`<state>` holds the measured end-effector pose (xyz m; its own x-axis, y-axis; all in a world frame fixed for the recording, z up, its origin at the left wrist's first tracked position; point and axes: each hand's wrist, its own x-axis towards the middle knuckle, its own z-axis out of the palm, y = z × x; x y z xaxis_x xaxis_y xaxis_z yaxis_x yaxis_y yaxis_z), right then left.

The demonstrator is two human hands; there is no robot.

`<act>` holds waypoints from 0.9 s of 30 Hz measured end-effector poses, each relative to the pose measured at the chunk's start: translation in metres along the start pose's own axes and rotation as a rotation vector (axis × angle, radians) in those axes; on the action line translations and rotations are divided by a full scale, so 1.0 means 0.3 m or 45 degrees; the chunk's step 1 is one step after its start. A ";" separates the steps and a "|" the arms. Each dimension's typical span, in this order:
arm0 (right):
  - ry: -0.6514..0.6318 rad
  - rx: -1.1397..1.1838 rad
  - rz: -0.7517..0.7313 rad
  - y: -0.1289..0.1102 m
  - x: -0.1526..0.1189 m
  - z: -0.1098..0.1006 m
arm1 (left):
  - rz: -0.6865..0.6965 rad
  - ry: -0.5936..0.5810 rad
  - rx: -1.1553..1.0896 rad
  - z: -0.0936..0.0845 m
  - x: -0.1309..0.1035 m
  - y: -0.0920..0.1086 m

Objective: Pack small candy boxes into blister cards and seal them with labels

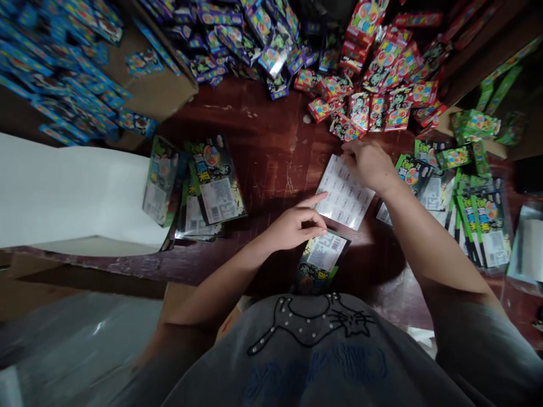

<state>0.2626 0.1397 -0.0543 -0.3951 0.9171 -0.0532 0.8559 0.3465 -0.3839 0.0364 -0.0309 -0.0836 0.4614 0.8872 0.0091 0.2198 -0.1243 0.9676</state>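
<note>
A white sheet of small printed labels [347, 195] lies flat on the table in front of me. My right hand [370, 164] is at its upper edge, fingers bent and pinched on the sheet there; the fingertips are partly hidden. My left hand [300, 227] pinches the top edge of a black and green printed pouch [323, 255] between thumb and fingers, its index finger reaching out over the sheet's left side. The pouch lies close to my body, with a white barcode panel facing up.
Similar pouches [218, 189] are stacked at left, more pouches [487, 226] at right. Along the back lie piles of blue packets [76, 85], purple packets [237, 34], red packets [382, 73] and green packets [477, 124]. A white sheet [72, 192] covers the left side.
</note>
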 end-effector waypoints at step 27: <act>-0.006 -0.131 0.020 -0.029 0.029 -0.028 | -0.157 -0.084 0.092 0.015 0.036 -0.014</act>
<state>0.2545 0.1464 -0.0437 -0.3824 0.9219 -0.0626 0.8917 0.3504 -0.2864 0.0445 -0.0228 -0.0887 0.4818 0.8669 -0.1278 0.3387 -0.0497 0.9396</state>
